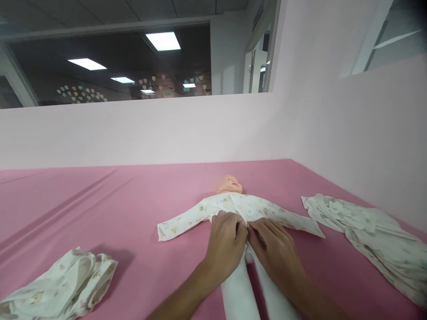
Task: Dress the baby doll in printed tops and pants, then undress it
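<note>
The doll (pixel 228 185) lies on the pink sheet (pixel 140 213), with its head at 12 o'clock and its white legs (pixel 238 289) pointing to 6, toward the person, maybe so its tummy is easy to reach. It has on a white top (pixel 230 203) with little pictures. One sleeve (pixel 182 224) goes out to 9 o'clock and the other sleeve (pixel 300 222) to 3, which seems to keep the arms out of the way. The left hand (pixel 224 243) comes in from 7 o'clock and the right hand (pixel 278 249) from 5, so they meet in the middle. Both have fingers and thumb pinched tight and seem to hold the front of the top; the bit between the tips is too small to tell. A tiny pinch likely suits thin, soft cloth. Farther out, a bunched cloth (pixel 66 284) with pictures sits near 8 o'clock and a long crumpled cloth (pixel 373 231) at 3, perhaps put there so they don't get under the hands. A pale wall (pixel 167 133) stands behind, at 12.
</note>
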